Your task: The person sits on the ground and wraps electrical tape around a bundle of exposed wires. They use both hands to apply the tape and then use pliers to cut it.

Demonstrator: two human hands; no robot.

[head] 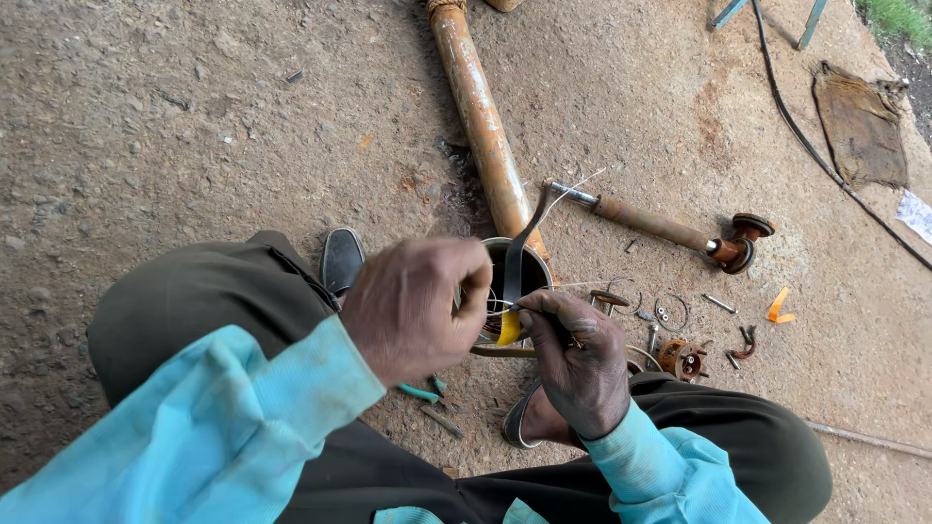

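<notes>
The person squatted on the bare dirt ground point(194, 116), knees wide, with a long rusty pipe point(482, 121) running away from them and a shorter rusty rod point(650, 223) lying just right of it. A small round metal tin point(532, 270) stood between the feet, at the near end of the pipe. Over it the left hand point(413, 306) was curled, its fingertips pinched on a dark curved strip point(516, 262) that rose above the tin, its lower tip yellow. The right hand point(578, 364) pinched a thin pale wire point(553, 206) against that strip. It looked like binding or threading work, about midway; the next move would want a steady, fine grip. Small rusty fittings point(680, 357) lay scattered near the right knee.
</notes>
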